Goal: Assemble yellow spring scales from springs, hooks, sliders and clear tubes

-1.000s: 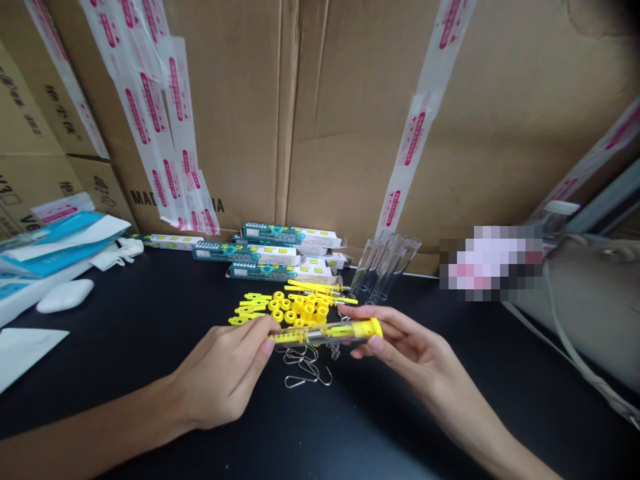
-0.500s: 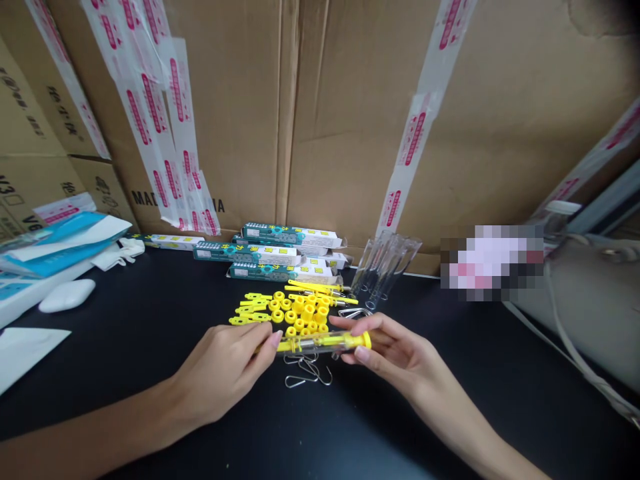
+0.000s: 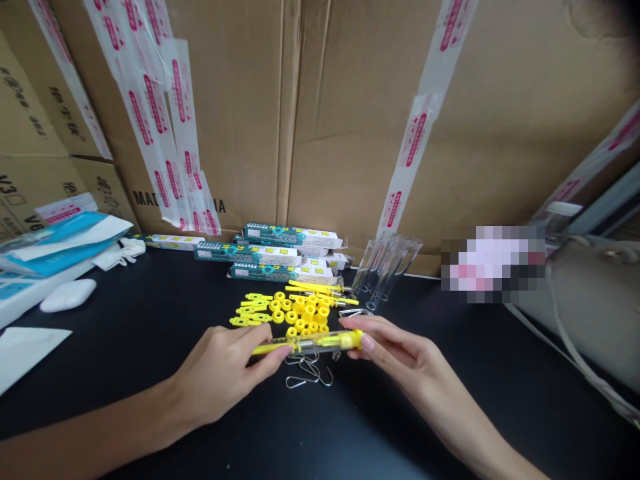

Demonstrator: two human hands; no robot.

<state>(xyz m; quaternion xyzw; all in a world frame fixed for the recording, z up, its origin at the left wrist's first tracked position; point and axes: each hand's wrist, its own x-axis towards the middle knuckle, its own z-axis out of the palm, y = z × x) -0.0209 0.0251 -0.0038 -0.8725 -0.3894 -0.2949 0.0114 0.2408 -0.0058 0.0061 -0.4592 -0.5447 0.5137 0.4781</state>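
Between my hands lies a clear-tubed spring scale (image 3: 307, 343), held level above the black table, with a yellow strip and a metal spring inside. My left hand (image 3: 233, 357) is closed round its left part, thumb in front. With thumb and fingers my right hand (image 3: 395, 353) pinches the yellow cap (image 3: 357, 339) at the right end. Bent wire hooks (image 3: 303, 380) lie just below the tube. Behind it are several yellow rings and sleeves (image 3: 309, 312), flat yellow pieces (image 3: 253, 309) and yellow rods with springs (image 3: 320, 290).
Several clear tubes (image 3: 387, 267) stand at the back right, near a metal hook (image 3: 355, 313). Stacked printed boxes (image 3: 250, 253) lie against the cardboard wall (image 3: 345, 133). A white case (image 3: 69, 295) and blue packets (image 3: 65, 243) are on the left; a grey bag (image 3: 595, 307) is on the right.
My right fingers have closed further round the yellow cap, which sits slightly farther left and nearer the tube. My left thumb has slid a little right along the tube.
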